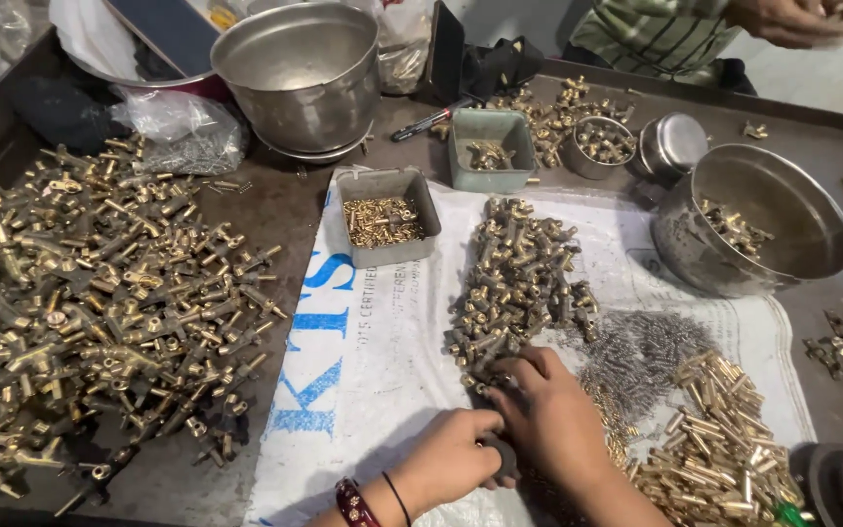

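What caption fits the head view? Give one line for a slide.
Two hands, left hand and right hand, work at a pile of brass fittings on a white sack.

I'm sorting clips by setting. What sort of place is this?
Probably a small hardware assembly workbench: heaps of brass fittings, a pile of small steel springs, and steel bowls holding sorted parts.
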